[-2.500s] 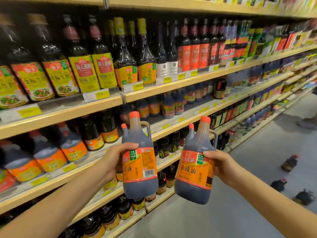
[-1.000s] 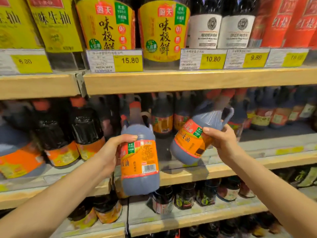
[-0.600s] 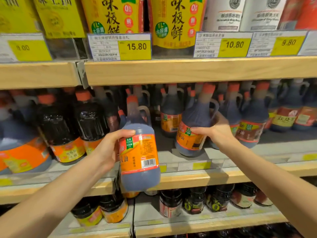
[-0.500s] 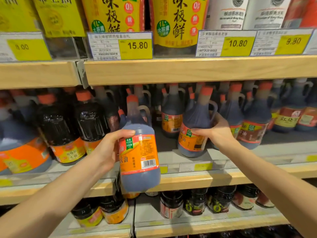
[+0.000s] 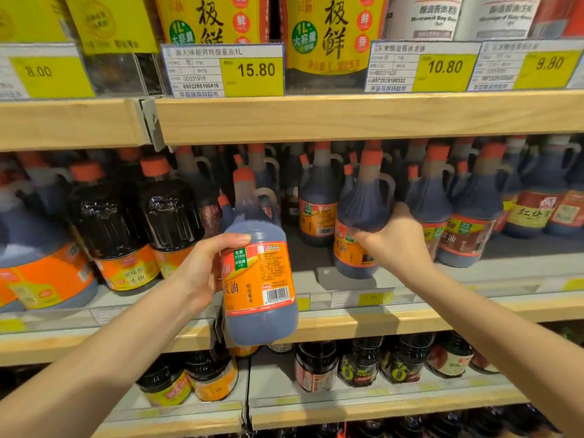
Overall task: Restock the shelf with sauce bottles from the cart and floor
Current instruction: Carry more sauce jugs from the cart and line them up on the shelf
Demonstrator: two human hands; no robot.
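Observation:
My left hand (image 5: 202,270) grips a dark sauce jug (image 5: 259,276) with an orange label and red cap, held upright in the air in front of the middle shelf (image 5: 410,317). My right hand (image 5: 395,241) grips a second jug of the same kind (image 5: 360,222), which stands upright on the middle shelf near its front, in a gap between like jugs. Fingers of the right hand wrap the jug's label; its base appears to rest on the shelf board.
Matching red-capped jugs (image 5: 464,210) fill the shelf to the right and behind. Larger dark bottles (image 5: 110,222) stand to the left. The upper shelf edge (image 5: 347,115) with price tags hangs close above. Small jars (image 5: 360,361) line the lower shelf.
My right hand has brought its jug from tilted to upright on the middle shelf. The left hand and its jug have stayed about where they were; the camera is closer to the shelf.

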